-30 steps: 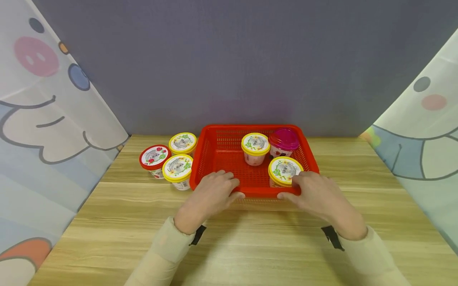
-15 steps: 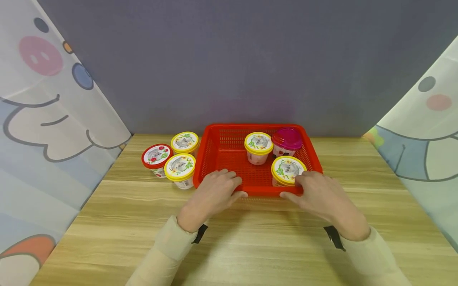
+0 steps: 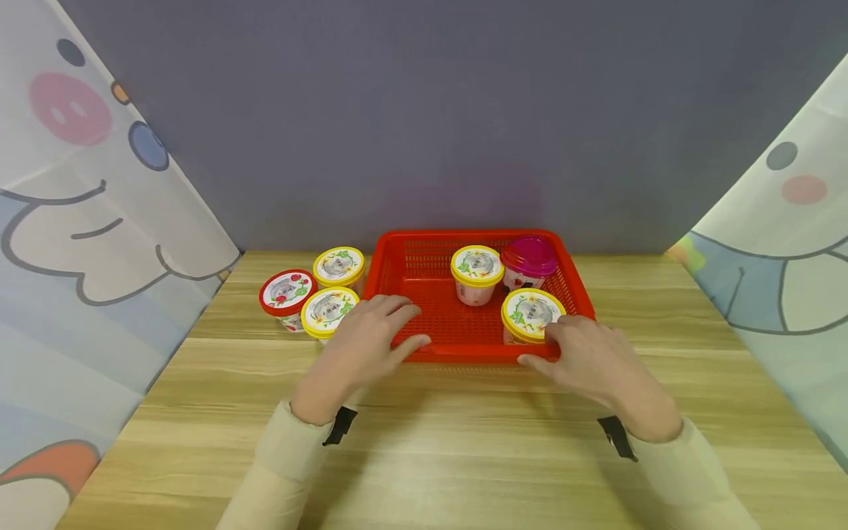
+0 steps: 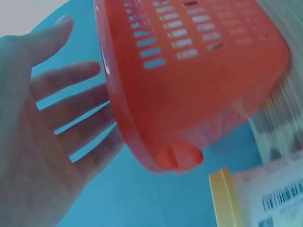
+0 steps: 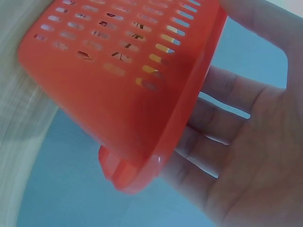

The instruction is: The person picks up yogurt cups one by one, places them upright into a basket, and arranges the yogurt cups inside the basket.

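A red plastic basket (image 3: pixel 450 353) with slotted walls stands against the back wall. My right hand (image 3: pixel 599 361) grips its front rim near the right corner, thumb outside and fingers inside. Over the basket's front left corner, my left hand (image 3: pixel 364 338) has its fingers spread and thumb apart; in the left wrist view they extend behind the rim (image 4: pixel 111 80). Inside the basket are a yellow-lidded tub (image 3: pixel 477 266) at the back, a magenta-lidded tub (image 3: pixel 530 256) in the right rear corner and another yellow-lidded tub (image 3: pixel 532 315) beside my right fingers.
Left of the basket, a red-lidded tub (image 3: pixel 288 293) and a yellow-lidded tub (image 3: pixel 338 266) stand close together. Another yellow-lidded tub (image 3: pixel 329 309) is partly covered by my left hand. A grey wall (image 3: pixel 424 125) rises behind the wooden table (image 3: pixel 450 456); cartoon-printed sheets flank it.
My left hand has let go of the basket's front rim and moved left toward the front left corner. My right hand stays on the rim, and the tubs stay put.
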### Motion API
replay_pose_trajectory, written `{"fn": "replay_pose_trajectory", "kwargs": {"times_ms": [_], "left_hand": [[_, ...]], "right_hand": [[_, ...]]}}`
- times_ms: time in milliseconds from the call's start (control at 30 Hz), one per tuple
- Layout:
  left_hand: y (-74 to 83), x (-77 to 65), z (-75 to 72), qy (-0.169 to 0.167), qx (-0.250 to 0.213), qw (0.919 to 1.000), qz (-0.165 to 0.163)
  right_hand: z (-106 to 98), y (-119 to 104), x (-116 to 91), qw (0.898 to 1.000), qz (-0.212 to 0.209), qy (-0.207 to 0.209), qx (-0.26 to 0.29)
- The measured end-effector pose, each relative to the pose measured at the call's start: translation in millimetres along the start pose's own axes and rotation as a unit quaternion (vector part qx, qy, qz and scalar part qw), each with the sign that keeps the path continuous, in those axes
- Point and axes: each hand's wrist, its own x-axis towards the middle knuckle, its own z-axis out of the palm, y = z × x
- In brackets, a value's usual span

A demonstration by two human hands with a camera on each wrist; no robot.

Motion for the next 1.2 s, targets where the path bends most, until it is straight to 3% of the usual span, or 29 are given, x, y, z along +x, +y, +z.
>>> {"fn": "replay_pose_trajectory", "kwargs": {"times_ms": [367,633,833,1033,1200], "left_hand": [[-23.9,-7.5,-11.1,-0.005,0.001,0.9967,-0.081],[-54.7,-19.5,-14.4,-0.027,-0.005,0.9898,-0.14],[-77.0,-25.5,-9.8,-0.066,-0.01,0.9813,-0.181],[-88.7,-32.3,-5.9,-0.097,-0.017,0.9762,-0.193],[-93.5,-33.8,-2.6,-0.117,-0.016,0.9767,-0.179]], "right_hand": [[0.3,-0.6,0.6,1.0,0.003,-0.006,0.004],[0.7,-1.3,1.2,1.0,0.002,-0.004,0.006],[0.1,-0.4,0.9,1.0,0.0,-0.004,0.0],[0.7,-0.5,0.7,1.0,-0.001,-0.001,-0.002],[1.6,0.1,0.7,1.0,-0.002,0.001,0.003]]}}
